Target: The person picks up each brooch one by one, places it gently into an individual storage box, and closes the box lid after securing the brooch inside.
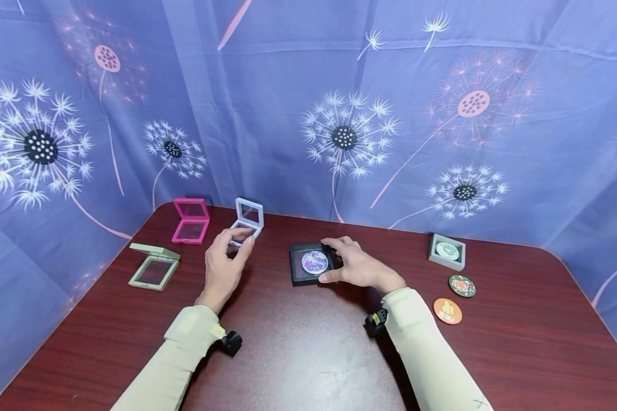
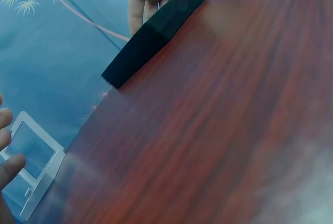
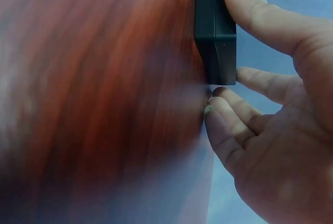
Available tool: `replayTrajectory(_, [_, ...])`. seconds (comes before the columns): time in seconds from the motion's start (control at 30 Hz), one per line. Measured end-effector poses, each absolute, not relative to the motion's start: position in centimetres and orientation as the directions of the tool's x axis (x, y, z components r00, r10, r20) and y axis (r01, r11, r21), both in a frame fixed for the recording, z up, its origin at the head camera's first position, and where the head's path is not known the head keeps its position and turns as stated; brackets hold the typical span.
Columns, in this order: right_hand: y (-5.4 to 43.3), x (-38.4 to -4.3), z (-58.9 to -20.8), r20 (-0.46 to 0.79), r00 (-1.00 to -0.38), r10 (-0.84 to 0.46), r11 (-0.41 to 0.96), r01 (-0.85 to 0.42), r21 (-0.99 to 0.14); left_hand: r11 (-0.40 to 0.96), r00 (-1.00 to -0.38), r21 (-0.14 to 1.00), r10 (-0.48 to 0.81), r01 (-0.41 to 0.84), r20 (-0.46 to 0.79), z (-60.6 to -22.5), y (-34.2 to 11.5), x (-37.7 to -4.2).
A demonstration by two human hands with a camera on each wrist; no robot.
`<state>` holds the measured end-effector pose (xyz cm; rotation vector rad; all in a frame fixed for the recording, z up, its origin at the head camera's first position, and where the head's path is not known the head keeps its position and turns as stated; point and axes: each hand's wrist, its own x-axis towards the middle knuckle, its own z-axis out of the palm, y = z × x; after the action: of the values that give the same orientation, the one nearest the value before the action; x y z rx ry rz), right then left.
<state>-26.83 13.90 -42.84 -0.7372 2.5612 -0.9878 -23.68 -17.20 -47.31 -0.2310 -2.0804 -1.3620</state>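
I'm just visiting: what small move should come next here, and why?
Perhaps the left hand should draw the open, pale lavender, square plastic case closer: that hand is at it and no badge shows inside, while an orange round badge and a green-and-red round badge lie outside any case, farther right.

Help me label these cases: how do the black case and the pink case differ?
The black case is shut; the pink case stands open, lid raised. The black case holds a round badge; none shows in the pink case. The right hand grips the black case; neither hand touches the pink case. Both are squarish, with see-through panels.
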Motion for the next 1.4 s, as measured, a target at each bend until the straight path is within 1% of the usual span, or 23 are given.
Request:
replayTrajectory(0.1, [14.3,-27.1,-42.9,-0.082,-0.824,-0.561,0.636,-0.365,-0.680,0.483,-0.754,0.744,-0.226,0.463,0.616,-47.1,-17.6,-24.0])
replayTrajectory(0.2, [14.8,-27.4,-43.0,-0.082,-0.827,-0.556,0.643,-0.366,-0.673,0.498,-0.749,0.753,-0.269,0.430,0.605,-47.1,-18.0,-24.2])
replayTrajectory(0.47, [15.9,-27.6,-42.9,-0.118,-0.836,-0.535,0.660,-0.327,-0.677,0.510,-0.803,0.803,-0.315,0.307,0.507,-46.9,-19.3,-25.0])
replayTrajectory(0.73, [16.9,-27.9,-42.7,-0.108,-0.837,-0.536,0.676,-0.349,-0.649,0.517,-0.861,0.831,-0.309,0.204,0.404,-46.7,-20.0,-26.0])
replayTrajectory(1.07, [18.2,-28.4,-42.8,-0.105,-0.837,-0.536,0.681,-0.356,-0.640,0.534,-0.909,0.834,-0.269,0.134,0.319,-46.3,-20.6,-26.9])
replayTrajectory(1.4, [19.4,-28.5,-42.6,-0.115,-0.838,-0.533,0.688,-0.351,-0.636,0.527,-0.931,0.845,-0.256,0.092,0.261,-46.0,-20.9,-28.0])
